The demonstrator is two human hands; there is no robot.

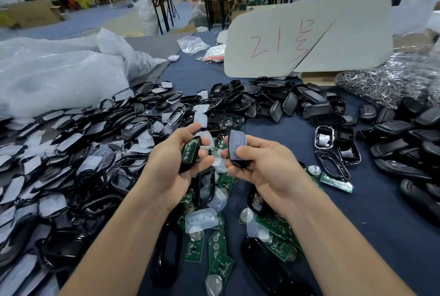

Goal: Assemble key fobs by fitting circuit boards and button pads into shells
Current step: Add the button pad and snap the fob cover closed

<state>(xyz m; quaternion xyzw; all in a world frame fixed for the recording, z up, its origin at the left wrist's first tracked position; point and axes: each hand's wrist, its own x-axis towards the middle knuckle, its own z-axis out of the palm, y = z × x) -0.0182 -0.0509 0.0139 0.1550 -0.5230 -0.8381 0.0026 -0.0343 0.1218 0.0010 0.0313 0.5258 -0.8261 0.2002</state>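
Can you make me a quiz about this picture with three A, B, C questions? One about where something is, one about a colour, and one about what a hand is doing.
1. Where is the green circuit board that the left hand holds?
A. Flat on the blue cloth
B. Inside a black shell
C. In a plastic bag

2. What colour is the writing on the white card?
A. Red
B. Blue
C. Green

3. What is the right hand doing?
A. Lying flat on the table
B. Pointing at the card
C. Gripping a pale button pad

Answers:
1 B, the shell's black rim runs round the board.
2 A, the strokes are red.
3 C, the thumb and fingers pinch the pad.
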